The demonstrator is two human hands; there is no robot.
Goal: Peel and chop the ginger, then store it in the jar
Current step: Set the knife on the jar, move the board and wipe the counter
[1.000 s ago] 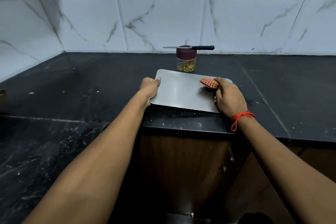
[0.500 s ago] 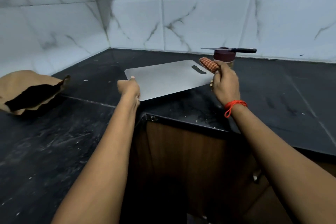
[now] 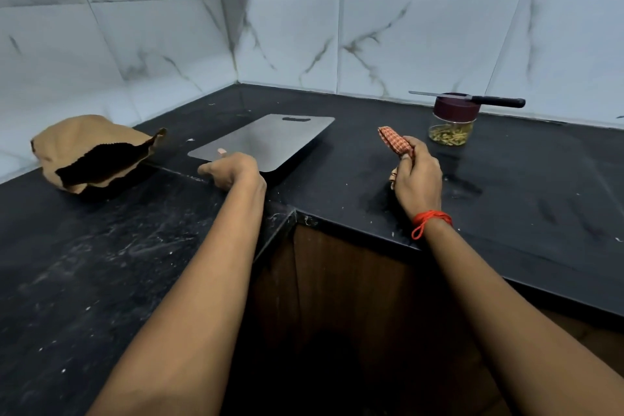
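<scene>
Now left hand (image 3: 233, 169) grips board (image 3: 270, 139) at its near corner by desk (image 3: 354, 186) edge; right hand (image 3: 417, 176) clutches cloth (image 3: 393, 142) between board and jar (image 3: 454, 120). Lidded jar holds ginger (image 3: 450, 137) strips, probably; knife (image 3: 472, 99) across lid.

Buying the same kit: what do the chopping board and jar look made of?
The chopping board: seemingly brushed metal, probably steel; thin, grey, dull sheen. The jar: clear body showing its contents, glass or plastic, can't tell; maroon lid looks like matte plastic.

You had open table (image 3: 354, 162) between board (image 3: 270, 139) and jar (image 3: 451, 127), though your right hand (image 3: 418, 176), gripping a cloth (image 3: 393, 142), hung there; knife (image 3: 472, 99) overhung the jar, paper bag (image 3: 91, 152) blocked left.
</scene>
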